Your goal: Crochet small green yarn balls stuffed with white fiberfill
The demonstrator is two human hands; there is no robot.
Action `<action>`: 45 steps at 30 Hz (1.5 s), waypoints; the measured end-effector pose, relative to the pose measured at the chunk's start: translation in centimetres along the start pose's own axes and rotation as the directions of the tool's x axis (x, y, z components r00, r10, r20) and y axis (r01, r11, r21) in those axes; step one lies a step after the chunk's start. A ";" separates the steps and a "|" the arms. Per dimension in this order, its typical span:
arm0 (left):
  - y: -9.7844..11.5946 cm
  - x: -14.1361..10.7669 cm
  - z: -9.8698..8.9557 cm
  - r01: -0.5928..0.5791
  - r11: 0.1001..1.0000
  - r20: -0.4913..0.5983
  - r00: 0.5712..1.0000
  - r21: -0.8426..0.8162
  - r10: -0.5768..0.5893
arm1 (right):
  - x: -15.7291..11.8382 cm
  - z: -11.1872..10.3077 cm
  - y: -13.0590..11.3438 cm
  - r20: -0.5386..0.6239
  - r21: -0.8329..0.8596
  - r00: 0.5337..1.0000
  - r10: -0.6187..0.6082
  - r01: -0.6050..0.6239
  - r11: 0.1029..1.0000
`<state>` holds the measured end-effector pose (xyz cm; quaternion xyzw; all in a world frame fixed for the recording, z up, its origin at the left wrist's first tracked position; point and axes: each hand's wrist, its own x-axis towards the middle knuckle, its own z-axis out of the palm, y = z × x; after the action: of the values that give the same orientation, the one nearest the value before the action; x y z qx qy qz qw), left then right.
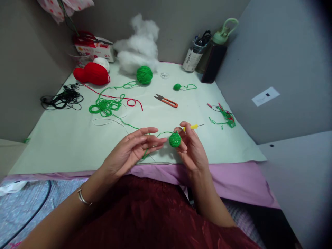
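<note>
My right hand (pixel 193 147) is closed on a crochet hook (pixel 190 128) with a yellow handle, thumb and fingers pinching it. At the hook's left end sits a small round green crocheted piece (pixel 175 140), close against my right fingers. To the left of it, my left hand (pixel 138 143) has its fingers stretched out and a little apart, palm turned toward the piece. A strand of green yarn (pixel 164 132) leads from the piece to my left fingers. It continues to a loose heap of green yarn (pixel 105 106) and a green yarn ball (pixel 144 75).
Orange thread snips (pixel 167 101) lie mid-table, with a small green piece (pixel 177 87) behind. Yarn scraps (pixel 227 117) lie right, black cord (pixel 66 98) left. Red yarn (pixel 93 73), white stuffing (pixel 140 46), a pen cup (pixel 193 57) and a bottle (pixel 220 38) stand along the back.
</note>
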<state>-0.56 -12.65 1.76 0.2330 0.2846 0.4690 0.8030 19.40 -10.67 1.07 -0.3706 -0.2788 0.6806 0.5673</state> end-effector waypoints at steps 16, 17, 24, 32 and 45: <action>-0.1 1.0 -0.8 -0.024 0.983 -0.143 0.990 -0.182 -0.002 | 0.2 0.1 0.3 0.002 0.030 1.000 0.023 -0.023 0.999; 0.0 1.0 -0.8 -0.018 0.982 -0.147 0.989 -0.190 -0.010 | 0.2 0.2 0.3 0.009 0.035 1.000 0.019 -0.020 0.999; 1.1 0.9 -0.2 -0.043 0.981 -0.181 0.983 -0.191 0.007 | 0.4 0.3 0.3 0.047 0.059 0.999 0.019 -0.021 0.998; 6.9 1.2 -0.7 -0.285 0.958 -0.270 0.924 -0.014 0.271 | 0.4 -0.2 -1.3 0.052 0.011 0.998 -0.037 0.036 0.999; 15.2 0.7 -4.9 -0.603 0.689 0.036 0.762 0.403 0.646 | 0.5 -0.7 -2.5 -0.034 0.071 0.997 -0.064 0.066 0.995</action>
<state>-13.06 -4.67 7.81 0.4454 0.3192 0.6593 0.5149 21.38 -9.69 2.54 -0.3515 -0.2570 0.6652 0.6066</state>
